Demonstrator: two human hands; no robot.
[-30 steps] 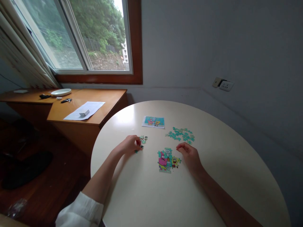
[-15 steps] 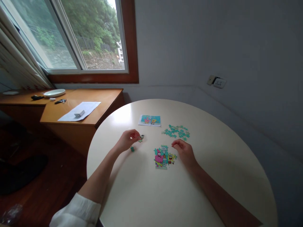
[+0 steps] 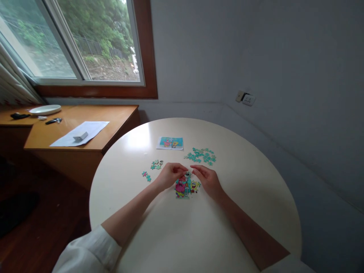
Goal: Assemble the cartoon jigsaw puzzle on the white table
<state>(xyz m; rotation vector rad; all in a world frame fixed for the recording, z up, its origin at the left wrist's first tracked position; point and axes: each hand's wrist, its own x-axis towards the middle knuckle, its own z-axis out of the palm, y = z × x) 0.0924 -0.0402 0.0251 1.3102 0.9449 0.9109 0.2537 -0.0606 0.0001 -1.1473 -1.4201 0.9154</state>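
Observation:
My left hand (image 3: 174, 175) has its fingertips pinched at the top edge of a partly joined cartoon jigsaw puzzle (image 3: 187, 188). Whatever is between those fingertips is too small and hidden to make out. Close by on the other side, my right hand (image 3: 208, 179) holds its thumb and forefinger slightly apart, with nothing visible between them. The joined part shows a pink starfish, a teal figure and a yellow sponge figure; my left fingers cover some of its upper left. Loose puzzle pieces (image 3: 156, 165) lie left of my left hand, with a few more pieces (image 3: 146, 176) nearer me.
Behind the puzzle lies a small reference picture (image 3: 170, 143). A pile of teal puzzle pieces (image 3: 202, 155) spreads beyond my right hand. The round white table (image 3: 241, 212) stands near a wooden desk (image 3: 119, 117), which bears paper (image 3: 92, 131) and a white plate (image 3: 45, 110).
My left hand has moved right, from the loose pieces to the puzzle's top edge, uncovering several pieces. My right hand has come in closer to it. The view has turned slightly right.

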